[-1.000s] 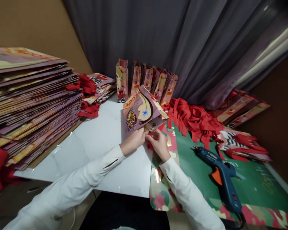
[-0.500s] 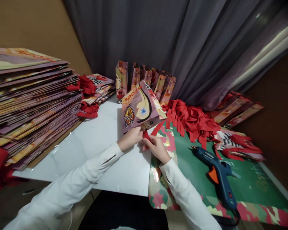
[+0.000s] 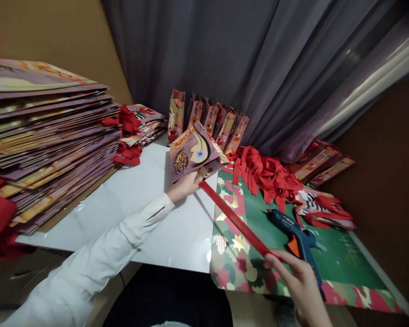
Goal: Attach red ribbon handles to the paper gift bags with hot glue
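Observation:
My left hand grips the lower edge of a printed paper bag with a butterfly and a blue star on it, tilted above the white board. A red ribbon runs taut from the bag's lower edge down to the right. Its other end is pinched in my right hand, low at the right, in front of the glue gun. The glue gun lies on the green mat. My left fingertips are partly hidden behind the bag.
Flat bags are stacked high at the left. Several upright bags stand along the curtain. A heap of red ribbons lies at the mat's back edge, with folded bags to its right.
My right hand has moved from beside my left hand down to the right, stretching the ribbon out straight. The view has shifted slightly, and my left hand still holds the bag.

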Motion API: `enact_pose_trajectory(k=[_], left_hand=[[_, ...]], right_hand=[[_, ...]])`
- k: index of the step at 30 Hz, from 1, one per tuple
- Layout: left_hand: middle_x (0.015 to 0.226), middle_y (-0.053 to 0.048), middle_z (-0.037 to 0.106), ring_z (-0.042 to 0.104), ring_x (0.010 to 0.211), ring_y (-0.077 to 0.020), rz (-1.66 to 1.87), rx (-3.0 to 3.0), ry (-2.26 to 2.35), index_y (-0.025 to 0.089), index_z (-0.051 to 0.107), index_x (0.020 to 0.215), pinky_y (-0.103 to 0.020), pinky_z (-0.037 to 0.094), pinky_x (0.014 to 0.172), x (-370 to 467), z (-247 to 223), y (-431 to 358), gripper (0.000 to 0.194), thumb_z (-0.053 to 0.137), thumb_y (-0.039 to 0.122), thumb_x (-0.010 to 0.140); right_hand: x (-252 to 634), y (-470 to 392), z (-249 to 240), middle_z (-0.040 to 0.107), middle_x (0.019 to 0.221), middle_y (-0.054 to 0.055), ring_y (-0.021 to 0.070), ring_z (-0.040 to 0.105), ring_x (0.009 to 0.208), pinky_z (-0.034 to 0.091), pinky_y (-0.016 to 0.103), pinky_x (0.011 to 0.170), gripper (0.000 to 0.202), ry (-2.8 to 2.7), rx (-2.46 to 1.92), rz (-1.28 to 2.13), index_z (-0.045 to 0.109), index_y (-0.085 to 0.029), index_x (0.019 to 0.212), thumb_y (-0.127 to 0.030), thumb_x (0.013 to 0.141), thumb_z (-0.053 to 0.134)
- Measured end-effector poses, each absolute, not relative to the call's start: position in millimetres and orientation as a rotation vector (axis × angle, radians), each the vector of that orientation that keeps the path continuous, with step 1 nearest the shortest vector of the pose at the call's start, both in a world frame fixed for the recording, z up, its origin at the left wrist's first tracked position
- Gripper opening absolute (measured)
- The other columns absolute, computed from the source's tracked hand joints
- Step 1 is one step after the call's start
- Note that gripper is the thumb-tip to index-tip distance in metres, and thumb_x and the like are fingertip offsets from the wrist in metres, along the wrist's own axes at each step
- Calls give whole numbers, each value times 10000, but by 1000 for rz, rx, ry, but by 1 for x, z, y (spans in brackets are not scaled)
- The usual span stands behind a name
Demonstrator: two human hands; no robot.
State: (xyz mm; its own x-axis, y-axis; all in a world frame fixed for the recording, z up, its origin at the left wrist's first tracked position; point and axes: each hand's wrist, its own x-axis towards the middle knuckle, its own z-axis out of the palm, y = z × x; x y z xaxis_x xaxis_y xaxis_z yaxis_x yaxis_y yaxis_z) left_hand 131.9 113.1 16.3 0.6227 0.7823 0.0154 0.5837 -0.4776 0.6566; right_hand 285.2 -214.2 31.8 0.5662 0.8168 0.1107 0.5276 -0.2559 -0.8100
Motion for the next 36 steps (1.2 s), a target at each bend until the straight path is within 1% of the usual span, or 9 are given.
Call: enact_pose_trajectory(k=[4,7,13,16,19,23,27,32,36], left_hand=[[1063,-121,704,652,985,-238,358,2254,1051,149,633,1047,-287,488,806,132,15,113,255,435,202,895],[1047,-126,703,652,956,-233,312,2271,1049,151,631,1036,-284,486,771,132,14,112,246,438,197,892],[926,-98,686,637,781,-172,180,2318,1041,140,639,925,-282,488,687,132,7,104,164,502,229,908],[915,-53,665,626,783,-143,127,2354,1034,142,633,937,-298,507,728,133,4,101,149,557,268,915],[961,-48,667,633,847,-149,99,2392,1042,153,634,946,-317,510,780,135,3,100,148,544,270,930],[979,-93,694,660,891,-189,71,2421,1077,136,648,938,-323,501,790,136,6,97,159,509,211,925],[1016,-168,707,675,952,-257,113,2432,1095,134,665,955,-306,479,786,135,10,94,281,408,248,949],[1154,-155,668,621,1092,-261,255,2455,1041,136,616,1110,-306,445,890,137,11,94,307,427,325,960],[988,-150,705,666,935,-263,270,2417,1095,112,645,985,-296,464,782,139,9,97,256,492,307,922]], right_hand=[[314,-266,27,722,691,73,242,675,628,572,282,549,280,-703,-1999,220,765,-232,681,-478,552,806],[323,-281,23,697,724,64,222,673,696,576,278,568,250,-499,-1776,110,735,-248,645,-418,504,855],[316,-203,30,695,909,43,198,674,843,573,372,756,248,-424,-1162,290,655,-272,721,-489,663,760],[314,-131,31,672,768,3,162,642,718,554,410,820,230,-559,-1123,555,638,-266,763,-489,730,683],[310,-63,21,558,556,-40,129,557,533,546,333,653,325,-800,-1326,974,564,-230,660,-529,698,687],[297,-1,-5,587,513,-10,82,415,358,391,250,397,408,-921,-1419,1097,602,-169,670,-562,639,711],[286,21,-19,575,498,-42,63,379,354,308,204,384,380,-1027,-1427,1059,560,-190,651,-557,706,641],[283,17,-16,558,483,-50,69,354,394,266,202,409,357,-1128,-1416,1030,557,-200,610,-519,766,597],[283,15,-16,566,482,-42,72,328,398,238,203,406,360,-1159,-1410,1080,587,-194,649,-534,768,581]])
